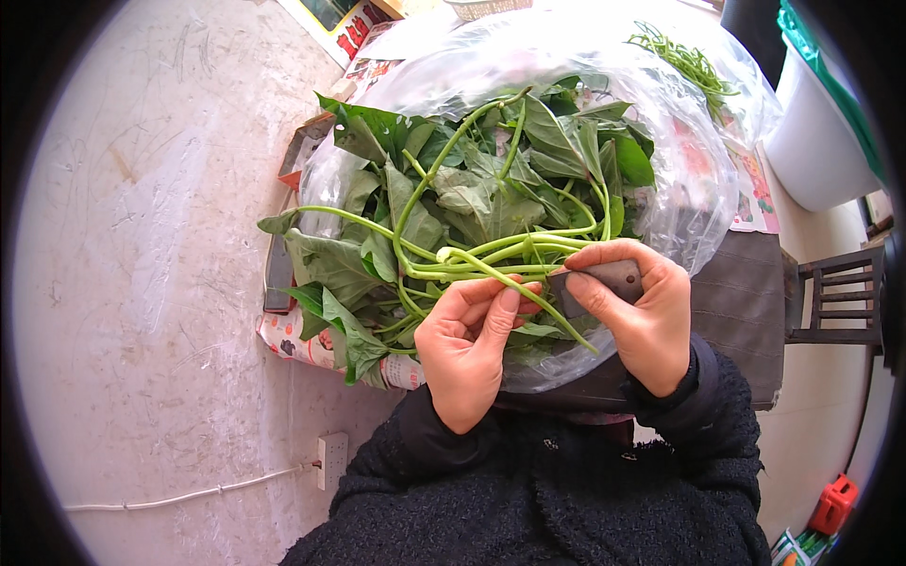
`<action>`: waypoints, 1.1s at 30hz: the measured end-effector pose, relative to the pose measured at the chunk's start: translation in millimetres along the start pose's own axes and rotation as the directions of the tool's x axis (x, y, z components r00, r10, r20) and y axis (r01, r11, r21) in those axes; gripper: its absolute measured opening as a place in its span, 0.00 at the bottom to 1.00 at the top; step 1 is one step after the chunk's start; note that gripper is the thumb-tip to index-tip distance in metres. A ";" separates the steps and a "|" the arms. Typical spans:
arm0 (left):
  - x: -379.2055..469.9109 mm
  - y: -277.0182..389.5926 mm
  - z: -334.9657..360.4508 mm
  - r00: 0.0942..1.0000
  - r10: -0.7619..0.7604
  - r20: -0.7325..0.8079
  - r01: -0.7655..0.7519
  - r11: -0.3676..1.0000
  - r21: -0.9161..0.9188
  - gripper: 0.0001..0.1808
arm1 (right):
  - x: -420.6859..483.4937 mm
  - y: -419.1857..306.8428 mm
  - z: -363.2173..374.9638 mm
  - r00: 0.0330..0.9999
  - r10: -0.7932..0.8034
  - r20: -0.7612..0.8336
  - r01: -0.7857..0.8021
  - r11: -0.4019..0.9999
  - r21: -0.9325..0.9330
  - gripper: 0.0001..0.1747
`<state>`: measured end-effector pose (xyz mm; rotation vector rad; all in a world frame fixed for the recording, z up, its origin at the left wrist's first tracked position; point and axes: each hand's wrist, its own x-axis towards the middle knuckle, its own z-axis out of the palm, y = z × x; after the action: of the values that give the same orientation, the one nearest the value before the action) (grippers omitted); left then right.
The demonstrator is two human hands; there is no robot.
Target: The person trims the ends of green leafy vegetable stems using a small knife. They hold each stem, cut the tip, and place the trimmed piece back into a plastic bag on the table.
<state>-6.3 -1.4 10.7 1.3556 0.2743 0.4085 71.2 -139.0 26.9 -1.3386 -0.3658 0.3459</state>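
Between the thumb and fingers of my left hand (468, 347) is a green leaf stalk (534, 301), slanting down to the right across other stems. My right hand (640, 311) grips a small flat metal blade (614, 277) with a round hole, close to that stalk's right side. Behind both hands lies a heap of leafy green vines (488, 198) with long pale stems, on a clear plastic bag (690, 205). Several stems run sideways just above my fingers. The blade's edge is partly hidden by my right thumb and the stems.
Thin peeled green stalks (683, 67) lie on plastic at the back right. A white bucket (814, 141) with a green liner stands beyond them. Printed paper (407, 371) lies under the heap on the dark table cover (740, 311). A wall with a power socket (332, 460) is at left, a dark wooden chair (842, 297) at right.
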 end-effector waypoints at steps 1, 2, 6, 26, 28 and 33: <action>0.0 0.4 -0.4 1.000 -0.001 0.003 0.001 1.000 0.005 0.09 | 0.6 -0.1 0.2 1.000 -0.009 -0.005 0.009 1.000 0.009 0.08; 0.1 0.5 -0.8 1.000 -0.002 0.005 0.002 1.000 0.009 0.09 | -0.7 -1.8 -1.2 0.999 0.040 0.031 -0.040 0.999 0.008 0.08; 1.5 -3.9 1.8 0.999 0.035 -0.036 -0.035 0.999 -0.014 0.10 | -3.9 -0.2 3.6 0.997 0.012 0.071 -0.004 0.994 -0.112 0.09; -2.0 -12.2 7.7 0.997 0.026 -0.070 -0.026 1.000 0.005 0.08 | -4.8 16.6 12.6 0.958 -0.285 -0.024 0.261 0.906 -0.334 0.09; -2.0 -15.0 9.3 0.995 0.058 -0.077 -0.056 0.998 0.033 0.08 | -4.5 17.4 12.4 0.954 -0.298 -0.044 0.266 0.902 -0.341 0.08; -2.9 -14.1 7.9 0.973 0.213 -0.094 -0.197 0.968 0.156 0.08 | -2.7 12.5 7.9 0.985 -0.126 -0.114 0.098 0.970 -0.223 0.07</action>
<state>-3.9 -11.9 -1.7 1.5140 0.2599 0.6485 64.8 -130.8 16.0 -1.5386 -0.3785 0.1268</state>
